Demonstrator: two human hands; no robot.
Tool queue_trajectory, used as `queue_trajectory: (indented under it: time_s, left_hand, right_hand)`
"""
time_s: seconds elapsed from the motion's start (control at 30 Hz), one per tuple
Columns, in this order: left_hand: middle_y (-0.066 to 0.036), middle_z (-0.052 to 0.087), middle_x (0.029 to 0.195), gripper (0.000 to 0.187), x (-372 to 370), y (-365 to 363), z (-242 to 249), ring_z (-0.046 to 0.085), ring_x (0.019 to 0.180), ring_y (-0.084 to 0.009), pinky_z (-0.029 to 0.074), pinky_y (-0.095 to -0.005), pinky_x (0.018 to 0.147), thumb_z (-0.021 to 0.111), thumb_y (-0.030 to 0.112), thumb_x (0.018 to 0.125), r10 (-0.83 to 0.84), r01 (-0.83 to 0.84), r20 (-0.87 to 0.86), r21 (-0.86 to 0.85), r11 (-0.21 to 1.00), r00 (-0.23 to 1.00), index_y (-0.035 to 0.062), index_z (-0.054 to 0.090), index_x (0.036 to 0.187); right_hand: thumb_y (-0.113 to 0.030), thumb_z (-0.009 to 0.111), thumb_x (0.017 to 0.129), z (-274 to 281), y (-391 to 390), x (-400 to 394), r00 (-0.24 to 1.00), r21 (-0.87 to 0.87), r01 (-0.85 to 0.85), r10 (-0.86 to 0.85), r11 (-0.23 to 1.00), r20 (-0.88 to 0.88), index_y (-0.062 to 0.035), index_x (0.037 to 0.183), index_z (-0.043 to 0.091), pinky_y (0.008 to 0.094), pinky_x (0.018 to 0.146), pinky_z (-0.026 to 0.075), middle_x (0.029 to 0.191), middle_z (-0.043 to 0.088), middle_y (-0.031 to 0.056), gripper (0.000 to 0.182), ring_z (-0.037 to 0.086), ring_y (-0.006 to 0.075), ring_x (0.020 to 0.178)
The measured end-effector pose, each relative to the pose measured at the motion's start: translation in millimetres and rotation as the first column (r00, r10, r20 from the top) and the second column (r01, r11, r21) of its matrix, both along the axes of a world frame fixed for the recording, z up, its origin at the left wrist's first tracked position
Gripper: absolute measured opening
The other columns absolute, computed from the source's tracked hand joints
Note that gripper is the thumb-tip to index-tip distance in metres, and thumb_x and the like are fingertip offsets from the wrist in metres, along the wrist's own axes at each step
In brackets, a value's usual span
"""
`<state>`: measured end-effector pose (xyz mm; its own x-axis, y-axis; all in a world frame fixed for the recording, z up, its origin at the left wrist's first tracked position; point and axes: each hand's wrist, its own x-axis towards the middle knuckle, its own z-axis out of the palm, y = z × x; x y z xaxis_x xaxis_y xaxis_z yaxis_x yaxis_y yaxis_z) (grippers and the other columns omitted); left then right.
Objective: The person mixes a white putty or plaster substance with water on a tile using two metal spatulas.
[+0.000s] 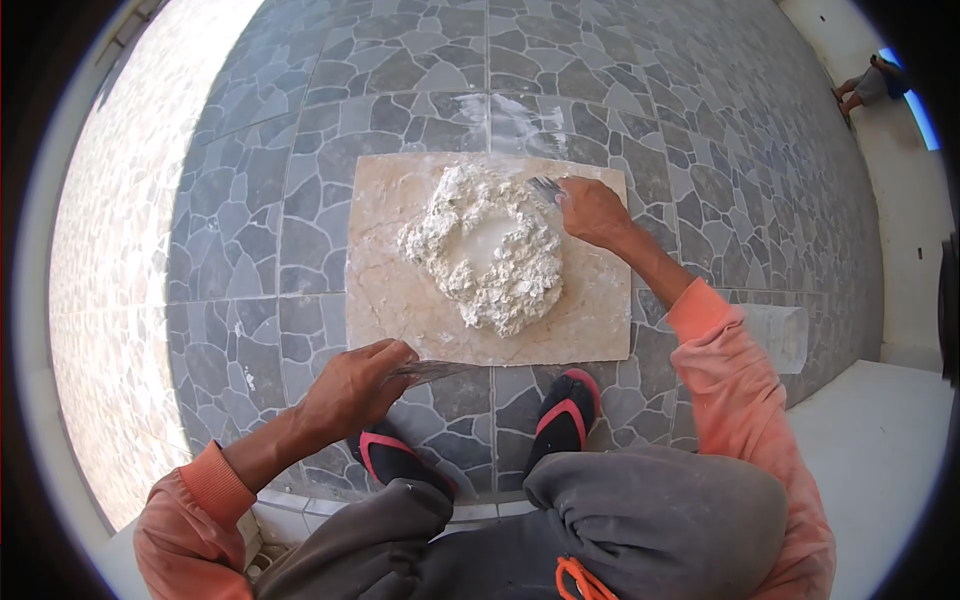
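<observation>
A mound of white, lumpy powder [515, 275] lies on a beige board [390, 300], with a smooth, wet-looking pool in its middle. My right hand [597, 212] is closed at the board's upper right, just beside the mound. From its fingers sticks a small grey, fork-like piece [546, 188] with prong-like ends, pointing toward the powder. My left hand [362, 385] is closed near the board's lower left edge. It grips a thin, streaky grey strip [432, 371] that tapers to the right along that edge; what it is made of I cannot tell.
My feet in black sandals with red straps [563, 412] stand just below the board. A clear plastic container [778, 338] sits to the right, behind my sleeve. White smears [515, 122] mark the stone-patterned floor [240, 250]. Another person [875, 85] is at the far right.
</observation>
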<state>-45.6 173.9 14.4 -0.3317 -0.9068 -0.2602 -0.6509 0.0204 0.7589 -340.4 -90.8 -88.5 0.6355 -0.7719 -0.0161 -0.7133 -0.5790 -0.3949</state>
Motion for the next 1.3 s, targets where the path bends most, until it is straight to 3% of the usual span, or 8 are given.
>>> queue_trajectory:
  time_s: [0.23, 0.33, 0.43, 0.6, 0.67, 0.9, 1.13, 1.3]
  left_hand:
    - [-0.019, 0.064, 0.094, 0.021, -8.2, 8.1, -16.7, 0.063, 0.085, -0.0427, 0.051, -0.0472, 0.071, 0.066, 0.013, 0.090, -0.051, 0.053, -0.053, 0.027, 0.998, 0.997, 0.0032, 0.056, 0.106]
    - [-0.020, 0.064, 0.095, 0.023, -7.5, 8.6, -21.0, 0.062, 0.087, -0.0443, 0.049, -0.0494, 0.073, 0.064, 0.014, 0.090, -0.062, 0.064, -0.072, 0.031, 0.997, 0.996, 0.0040, 0.053, 0.107]
    - [-0.021, 0.064, 0.096, 0.024, -9.6, 12.6, -31.6, 0.061, 0.089, -0.0454, 0.048, -0.0512, 0.074, 0.064, 0.016, 0.091, -0.074, 0.076, -0.071, 0.031, 0.997, 0.995, 0.0046, 0.051, 0.108]
    - [-0.022, 0.064, 0.096, 0.025, -14.0, 13.8, -28.7, 0.061, 0.089, -0.0457, 0.048, -0.0515, 0.074, 0.065, 0.015, 0.090, -0.050, 0.050, -0.060, 0.003, 0.999, 0.997, 0.0041, 0.051, 0.108]
    - [-0.022, 0.064, 0.095, 0.025, -13.8, 13.9, -28.5, 0.061, 0.088, -0.0456, 0.049, -0.0512, 0.074, 0.066, 0.015, 0.089, -0.019, 0.019, -0.082, -0.001, 1.000, 0.996, 0.0038, 0.052, 0.107]
    - [-0.023, 0.064, 0.091, 0.023, -8.6, 11.8, -32.3, 0.062, 0.087, -0.0454, 0.049, -0.0496, 0.074, 0.067, 0.014, 0.089, 0.025, -0.025, -0.082, 0.007, 1.000, 0.996, 0.0023, 0.054, 0.103]
    - [-0.024, 0.064, 0.088, 0.023, -16.3, 0.2, -29.3, 0.062, 0.087, -0.0465, 0.047, -0.0498, 0.073, 0.066, 0.015, 0.090, 0.040, -0.036, -0.097, 0.041, 0.998, 0.994, 0.0012, 0.052, 0.102]
    - [-0.024, 0.064, 0.082, 0.022, -31.8, -4.1, -23.0, 0.063, 0.081, -0.0447, 0.048, -0.0472, 0.070, 0.065, 0.014, 0.090, 0.019, -0.018, -0.114, 0.016, 1.000, 0.993, -0.0007, 0.053, 0.100]
  right_hand:
    - [-0.016, 0.053, 0.089, 1.5, 19.4, -5.5, 0.974, 0.043, -0.211, 0.214, 0.977, -0.078, -0.0001, 0.100, 0.064, 0.0502, 0.077, 0.053, 0.094, 0.067, 0.0225, 0.022, 0.065, 0.0432, 0.088]
    - [-0.019, 0.054, 0.091, 10.9, -3.4, -6.0, 0.987, 0.006, -0.161, 0.161, 0.987, 0.024, 0.0003, 0.103, 0.064, 0.0508, 0.078, 0.052, 0.097, 0.067, 0.0242, 0.025, 0.064, 0.0438, 0.090]
    - [-0.021, 0.055, 0.091, 27.1, -25.8, 9.9, 0.996, 0.049, -0.040, 0.044, 0.998, -0.079, 0.0004, 0.107, 0.064, 0.0509, 0.079, 0.052, 0.098, 0.067, 0.0259, 0.028, 0.064, 0.0436, 0.091]
    - [-0.019, 0.055, 0.092, -1.2, -44.7, 19.0, 0.976, -0.018, -0.205, 0.203, 0.979, -0.080, -0.0013, 0.110, 0.065, 0.0481, 0.079, 0.052, 0.095, 0.066, 0.0228, 0.027, 0.063, 0.0432, 0.090]
    - [-0.015, 0.054, 0.092, -12.9, -33.7, 11.5, 0.931, -0.054, -0.346, 0.335, 0.937, -0.144, -0.0036, 0.110, 0.066, 0.0463, 0.078, 0.052, 0.095, 0.066, 0.0191, 0.024, 0.064, 0.0394, 0.090]
    - [-0.006, 0.057, 0.084, 35.4, 34.4, -35.9, 0.935, -0.283, -0.349, 0.312, 0.893, -0.168, -0.0091, 0.114, 0.067, 0.0393, 0.078, 0.052, 0.095, 0.063, 0.0082, 0.032, 0.061, 0.0268, 0.090]
    - [-0.013, 0.055, 0.085, 13.0, 143.0, -65.9, 0.897, -0.395, -0.438, 0.368, 0.808, -0.244, -0.0014, 0.124, 0.062, 0.0363, 0.077, 0.046, 0.097, 0.061, 0.0099, 0.041, 0.058, 0.0238, 0.090]
    - [-0.016, 0.054, 0.086, -23.1, 162.9, -77.8, 0.831, -0.318, -0.539, 0.433, 0.780, -0.348, 0.0017, 0.119, 0.063, 0.0371, 0.079, 0.046, 0.101, 0.062, 0.0106, 0.039, 0.058, 0.0229, 0.092]
